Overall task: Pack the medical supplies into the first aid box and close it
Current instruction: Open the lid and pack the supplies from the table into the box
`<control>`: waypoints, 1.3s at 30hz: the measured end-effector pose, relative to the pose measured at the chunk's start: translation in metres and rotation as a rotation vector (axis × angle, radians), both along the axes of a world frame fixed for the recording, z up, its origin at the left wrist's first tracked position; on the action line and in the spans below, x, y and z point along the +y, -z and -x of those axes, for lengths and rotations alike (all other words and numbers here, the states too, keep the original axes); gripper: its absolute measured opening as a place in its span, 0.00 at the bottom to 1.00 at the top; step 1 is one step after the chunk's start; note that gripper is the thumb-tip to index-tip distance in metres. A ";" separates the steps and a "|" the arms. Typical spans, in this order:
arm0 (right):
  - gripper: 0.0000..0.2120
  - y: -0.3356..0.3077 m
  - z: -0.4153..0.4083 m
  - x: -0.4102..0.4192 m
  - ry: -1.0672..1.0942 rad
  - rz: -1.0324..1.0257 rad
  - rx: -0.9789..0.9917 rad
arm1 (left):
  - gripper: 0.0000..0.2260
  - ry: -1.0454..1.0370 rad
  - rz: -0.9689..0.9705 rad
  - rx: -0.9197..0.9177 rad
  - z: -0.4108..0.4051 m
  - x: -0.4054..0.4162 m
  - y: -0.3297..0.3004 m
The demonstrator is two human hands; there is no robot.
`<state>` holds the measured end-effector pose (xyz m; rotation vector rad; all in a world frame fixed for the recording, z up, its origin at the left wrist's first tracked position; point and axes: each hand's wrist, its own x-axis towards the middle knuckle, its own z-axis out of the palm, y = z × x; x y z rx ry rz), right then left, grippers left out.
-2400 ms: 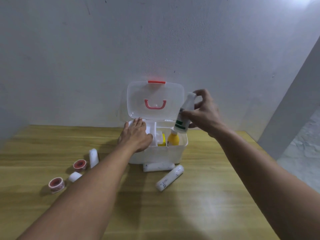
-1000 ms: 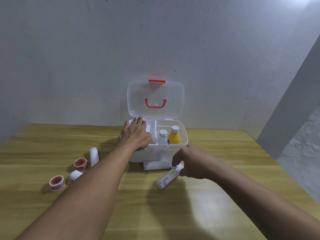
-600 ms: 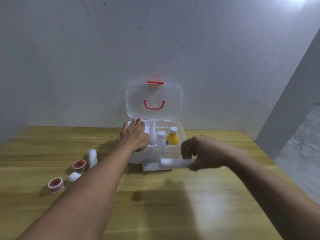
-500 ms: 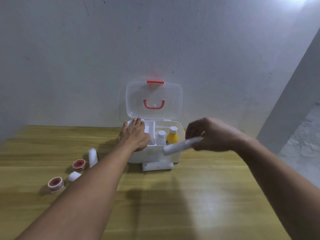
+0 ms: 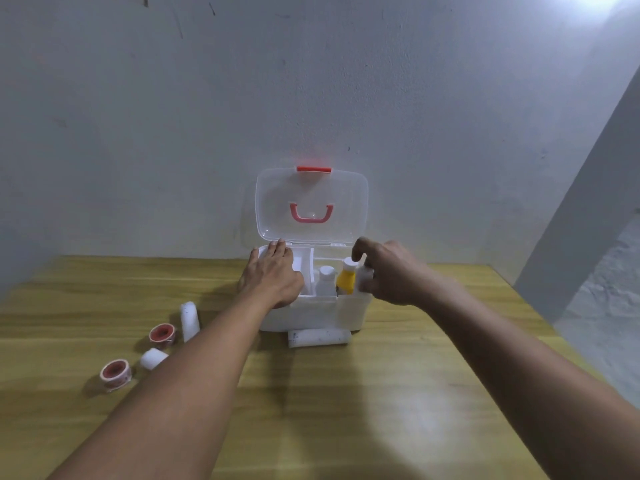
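Lowering a white roll into the right end of the open first aid box

The roll is gripped upright by the curled fingers of the right hand, just beside the yellow bottle and white bottle; either bottle could be knocked over if the roll is pushed in crooked. The left hand is laid flat, fingers extended, on the box's left rim, holding nothing. Most of the roll is hidden behind the hand, so its seating cannot be judged. Another roll lies against the box front; further rolls and tape rings remain unpacked on the table, lid raised
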<state>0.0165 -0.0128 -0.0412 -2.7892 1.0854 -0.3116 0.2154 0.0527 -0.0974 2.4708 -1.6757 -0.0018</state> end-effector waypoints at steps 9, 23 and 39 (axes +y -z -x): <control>0.10 0.003 0.002 0.004 0.005 0.039 -0.199 | 0.28 -0.003 0.004 0.004 0.000 0.000 0.001; 0.09 0.071 0.024 0.049 -0.192 -0.259 -0.322 | 0.28 -0.001 -0.008 -0.015 0.006 0.002 -0.007; 0.12 0.106 0.019 0.048 -0.266 0.030 -0.146 | 0.29 -0.003 -0.014 -0.005 0.001 0.002 -0.003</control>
